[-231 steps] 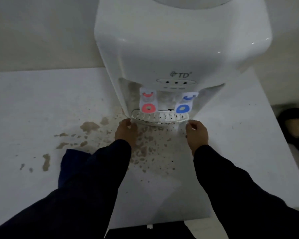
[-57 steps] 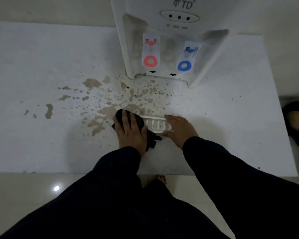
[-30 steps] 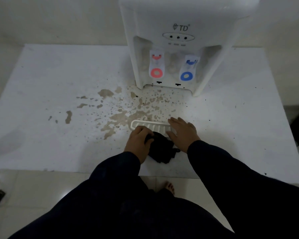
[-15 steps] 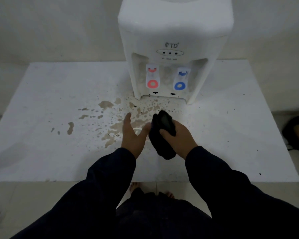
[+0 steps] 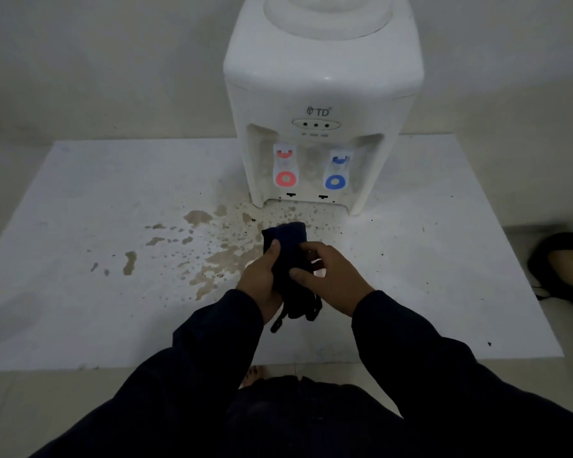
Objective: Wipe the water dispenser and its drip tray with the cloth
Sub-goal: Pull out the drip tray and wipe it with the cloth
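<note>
The white water dispenser (image 5: 321, 94) stands at the back of the white table (image 5: 80, 292), with a red tap (image 5: 286, 166) and a blue tap (image 5: 336, 170); the tray slot under the taps is bare. A dark blue cloth (image 5: 290, 241) is held above the table in front of it. My left hand (image 5: 260, 279) grips the cloth's left side. My right hand (image 5: 333, 280) pinches its right side. A small white piece, probably the drip tray (image 5: 318, 272), shows between my right fingers; the rest is hidden by hands and cloth.
Brown splash stains (image 5: 212, 259) cover the table in front and to the left of the dispenser. The table's front edge lies just below my forearms. A dark object (image 5: 563, 259) lies on the floor at the right. My bare foot (image 5: 253, 375) shows below.
Half a second ago only my right hand held the cloth and my left was open. Now both grip it. The tray lay in plain sight on the table a second ago; now it is mostly hidden.
</note>
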